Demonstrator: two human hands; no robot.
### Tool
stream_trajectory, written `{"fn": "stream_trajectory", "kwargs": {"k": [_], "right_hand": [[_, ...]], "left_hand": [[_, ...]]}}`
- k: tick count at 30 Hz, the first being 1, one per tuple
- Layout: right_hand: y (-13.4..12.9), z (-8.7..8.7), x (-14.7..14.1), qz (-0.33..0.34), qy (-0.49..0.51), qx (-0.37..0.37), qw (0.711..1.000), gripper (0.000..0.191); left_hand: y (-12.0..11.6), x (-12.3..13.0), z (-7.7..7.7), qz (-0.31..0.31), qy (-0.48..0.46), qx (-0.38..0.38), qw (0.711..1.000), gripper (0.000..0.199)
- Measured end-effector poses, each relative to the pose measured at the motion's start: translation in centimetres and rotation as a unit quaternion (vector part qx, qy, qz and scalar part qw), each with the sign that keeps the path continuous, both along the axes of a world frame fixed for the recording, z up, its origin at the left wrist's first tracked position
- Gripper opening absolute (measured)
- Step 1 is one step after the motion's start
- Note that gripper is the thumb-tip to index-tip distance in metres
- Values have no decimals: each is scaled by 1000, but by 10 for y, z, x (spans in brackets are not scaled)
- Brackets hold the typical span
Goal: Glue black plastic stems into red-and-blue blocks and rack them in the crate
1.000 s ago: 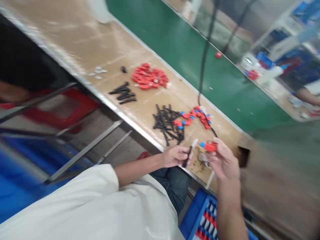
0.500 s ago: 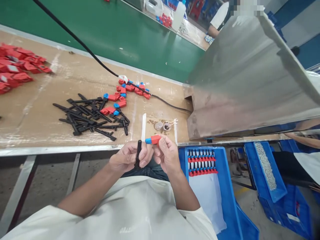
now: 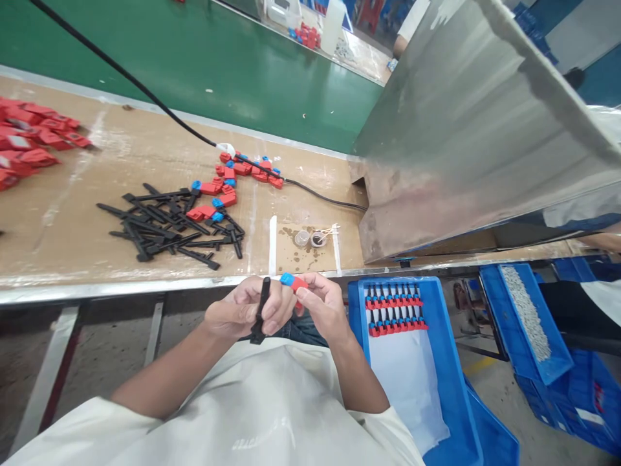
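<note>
My left hand [image 3: 250,307] is closed round a black plastic rod [image 3: 262,307] with a wide flat end, which stands nearly upright in front of the fingers. A red plastic piece with a blue tip [image 3: 294,283] is pinched in my right hand [image 3: 324,304], the blue end facing left. Both hands are close together just off the table's front edge, and their fingertips partly hide each other. On the table to the left lies a heap of black rods [image 3: 160,223]. Several red-and-blue pieces [image 3: 226,188] are strewn behind it.
Two small round pots [image 3: 310,239] with cotton swabs sit between white tape strips. A black cable [image 3: 145,90] crosses the table to a metal panel [image 3: 451,142]. At the right, a blue tray [image 3: 456,382] holds rows of assembled pieces. Red parts [image 3: 33,136] are piled far left.
The red-and-blue piece has tilted and dropped lower, closer to my left fingers. The black rod leans slightly more to the right at its top. The whole view has shifted a little.
</note>
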State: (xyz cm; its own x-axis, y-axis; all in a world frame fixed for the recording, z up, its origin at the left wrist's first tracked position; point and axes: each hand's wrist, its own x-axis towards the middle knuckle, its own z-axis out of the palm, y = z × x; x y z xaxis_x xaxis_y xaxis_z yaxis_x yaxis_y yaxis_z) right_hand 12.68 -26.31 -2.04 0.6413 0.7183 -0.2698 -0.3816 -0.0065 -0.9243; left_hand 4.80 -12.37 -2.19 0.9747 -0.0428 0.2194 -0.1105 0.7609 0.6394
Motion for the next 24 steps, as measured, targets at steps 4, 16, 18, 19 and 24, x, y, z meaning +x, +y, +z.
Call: {"fn": "stream_trajectory", "kwargs": {"k": [4, 16, 18, 19, 24], "right_hand": [[-7, -10, 1, 30, 44, 20, 998, 37], [-14, -7, 24, 23, 74, 40, 996, 23], [-16, -6, 21, 3, 48, 14, 999, 24], [-16, -5, 20, -9, 34, 3, 999, 26], [-16, -2, 12, -51, -24, -23, 998, 40]], "left_hand": [[-7, 3, -1, -11, 67, -36, 997, 44], [9, 25, -24, 51, 234, -132, 962, 48], [7, 27, -25, 49, 233, -117, 964, 47], [6, 28, -25, 49, 233, -107, 965, 47], [8, 26, -22, 82, 226, -20, 970, 51]]}}
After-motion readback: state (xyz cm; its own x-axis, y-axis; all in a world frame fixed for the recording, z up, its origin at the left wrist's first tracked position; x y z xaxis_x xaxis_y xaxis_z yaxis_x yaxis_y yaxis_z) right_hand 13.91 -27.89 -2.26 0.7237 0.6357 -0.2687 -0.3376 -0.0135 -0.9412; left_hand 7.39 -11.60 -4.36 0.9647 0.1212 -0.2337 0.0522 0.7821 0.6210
